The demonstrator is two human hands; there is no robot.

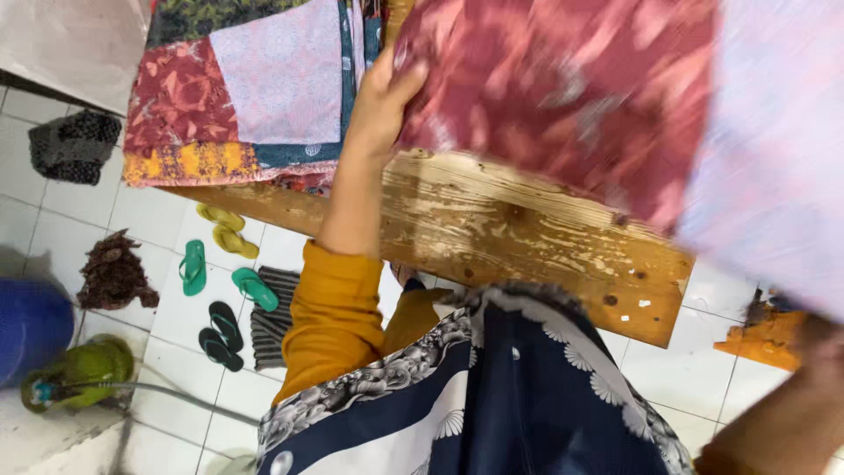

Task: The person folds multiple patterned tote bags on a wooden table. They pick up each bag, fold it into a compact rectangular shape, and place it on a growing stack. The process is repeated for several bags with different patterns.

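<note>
the left hand (380,98) has its grip closed on the edge of a red cloth (563,88), lifted and blurred above the wooden table (492,229). the right hand (822,356) sits at the lower right under a pale lilac cloth (774,158), but whether its grip is closed cannot be told. a stack of patchwork cloths (237,97) lies on the table just beside the left hand, and sandals (220,273) lie on the tiled floor below.

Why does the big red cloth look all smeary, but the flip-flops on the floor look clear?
In the head view, the red patterned cloth and the pale lilac cloth are motion-blurred; the left hand gripping the red cloth is softly blurred; the green flip-flops and the wooden table stay fairly sharp; the light is even, without strong glare.
</note>
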